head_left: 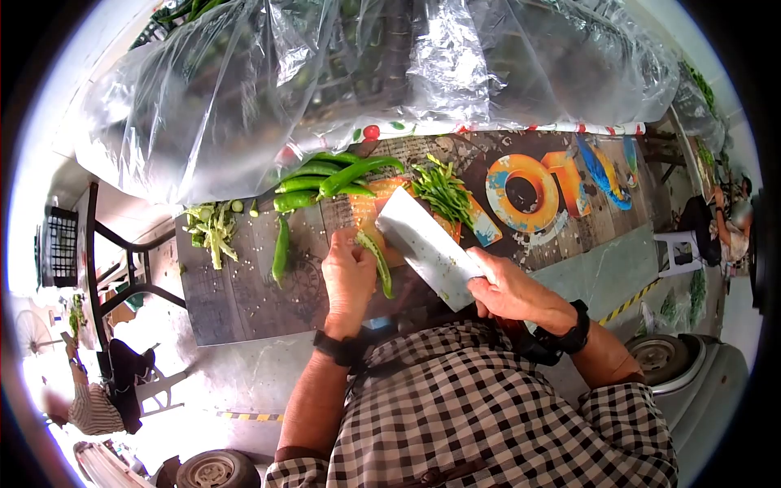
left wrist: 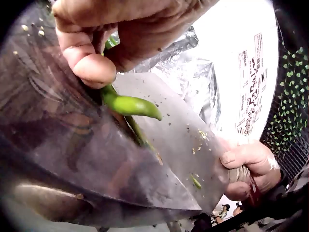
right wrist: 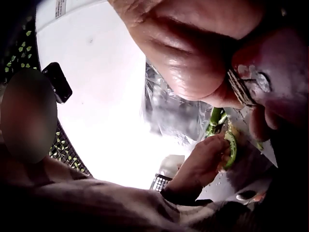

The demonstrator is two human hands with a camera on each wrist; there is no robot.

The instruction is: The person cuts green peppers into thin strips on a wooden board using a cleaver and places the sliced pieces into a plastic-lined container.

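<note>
My left hand [head_left: 348, 272] pinches a green chili pepper [head_left: 383, 272] above the table's near side. In the head view its cut side shows pale flesh and seeds; its curved tip [left wrist: 137, 106] points toward the blade in the left wrist view. My right hand [head_left: 514, 286] grips the handle of a cleaver [head_left: 423, 244], whose broad blade slants up and left beside the pepper. Bits of seed and green stick to the blade. Behind the blade lies a heap of cut green pepper strips [head_left: 446, 193]. One whole pepper [head_left: 281, 250] lies left of my left hand.
Several whole peppers [head_left: 313, 183] are piled at the back of the dark printed table [head_left: 236, 301]. Pale cores and stem ends [head_left: 213, 232] sit at its left. Clear plastic sheeting [head_left: 228, 106] covers a bulky stack along the far edge. Loose seeds dot the tabletop.
</note>
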